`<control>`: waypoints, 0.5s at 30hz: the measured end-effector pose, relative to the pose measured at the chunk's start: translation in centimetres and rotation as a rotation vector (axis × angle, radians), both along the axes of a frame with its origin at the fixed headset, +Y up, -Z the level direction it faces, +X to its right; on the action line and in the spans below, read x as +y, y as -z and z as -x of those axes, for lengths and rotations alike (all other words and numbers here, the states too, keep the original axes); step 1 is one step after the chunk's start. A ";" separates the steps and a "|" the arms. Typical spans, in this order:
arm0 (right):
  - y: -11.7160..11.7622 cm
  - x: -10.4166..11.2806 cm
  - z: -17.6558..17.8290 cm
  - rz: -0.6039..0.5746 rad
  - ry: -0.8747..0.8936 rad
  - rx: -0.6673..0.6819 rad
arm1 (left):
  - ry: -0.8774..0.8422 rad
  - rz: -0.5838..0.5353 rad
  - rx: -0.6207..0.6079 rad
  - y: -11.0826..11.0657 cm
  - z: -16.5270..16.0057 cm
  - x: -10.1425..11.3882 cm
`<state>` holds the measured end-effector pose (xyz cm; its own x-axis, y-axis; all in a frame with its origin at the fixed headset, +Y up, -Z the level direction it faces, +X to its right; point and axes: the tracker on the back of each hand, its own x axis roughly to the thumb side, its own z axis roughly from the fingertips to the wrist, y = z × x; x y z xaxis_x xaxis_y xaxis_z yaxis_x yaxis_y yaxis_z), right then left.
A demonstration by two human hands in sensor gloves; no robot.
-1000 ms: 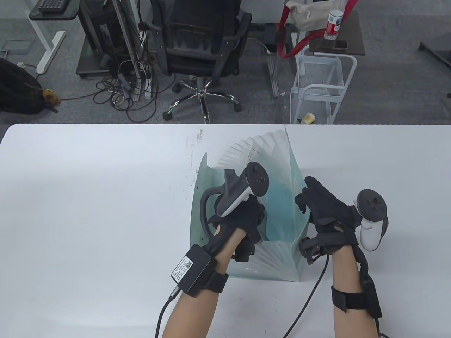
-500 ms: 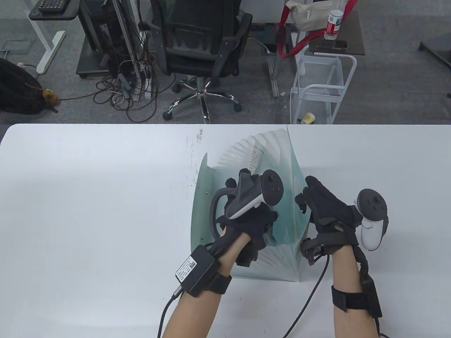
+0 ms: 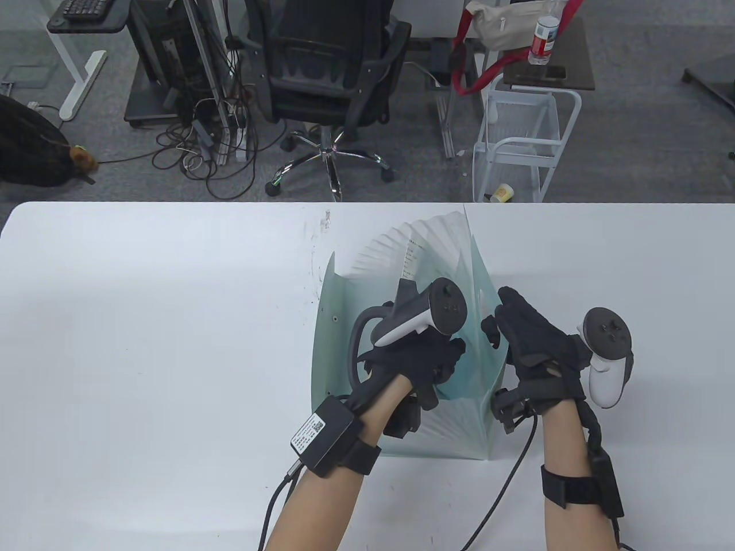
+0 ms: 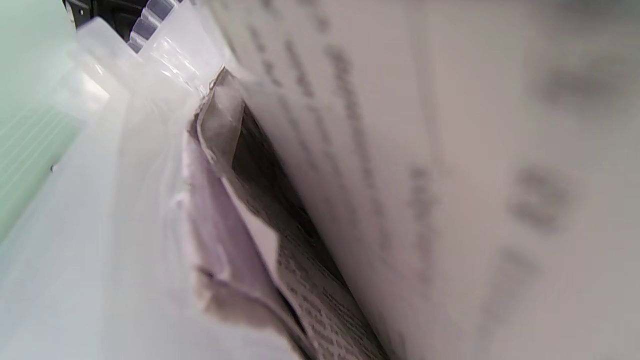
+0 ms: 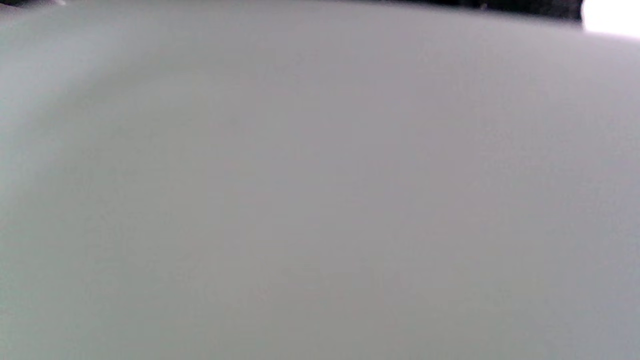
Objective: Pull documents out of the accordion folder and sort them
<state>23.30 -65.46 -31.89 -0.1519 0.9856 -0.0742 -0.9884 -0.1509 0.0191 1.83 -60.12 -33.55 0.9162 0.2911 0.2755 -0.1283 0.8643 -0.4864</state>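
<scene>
A pale green translucent accordion folder stands fanned open at the table's middle. A printed document stands upright in one of its far pockets. My left hand reaches down among the pockets; its fingertips are hidden by the dividers. My right hand grips the top edge of the folder's right wall, thumb inside. The left wrist view shows a blurred printed sheet and a folded printed paper between clear dividers. The right wrist view shows only the blurred folder wall.
The white table stretches wide on both sides of the folder. Beyond its far edge stand a black office chair and a white wire cart. Cables trail from both wrists toward the near edge.
My left hand has moved to the right inside the folder, toward the right wall. The right hand has stayed on the folder's right wall.
</scene>
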 end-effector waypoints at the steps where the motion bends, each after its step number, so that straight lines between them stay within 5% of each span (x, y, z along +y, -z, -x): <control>1: 0.0 0.0 0.0 0.000 0.000 -0.002 | 0.000 0.018 0.002 0.1 0.0 -0.1; 5: 0.0 0.0 0.0 0.000 0.007 0.003 | 0.018 0.106 -0.007 0.4 -0.3 -0.9; 15: 0.1 0.0 0.2 -0.003 0.002 0.016 | 0.078 0.126 0.037 1.1 0.0 -1.5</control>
<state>23.08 -65.43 -31.98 -0.1510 0.9862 -0.0684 -0.9882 -0.1489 0.0347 1.81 -61.66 -34.66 0.9463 0.2485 0.2069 -0.0829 0.8050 -0.5875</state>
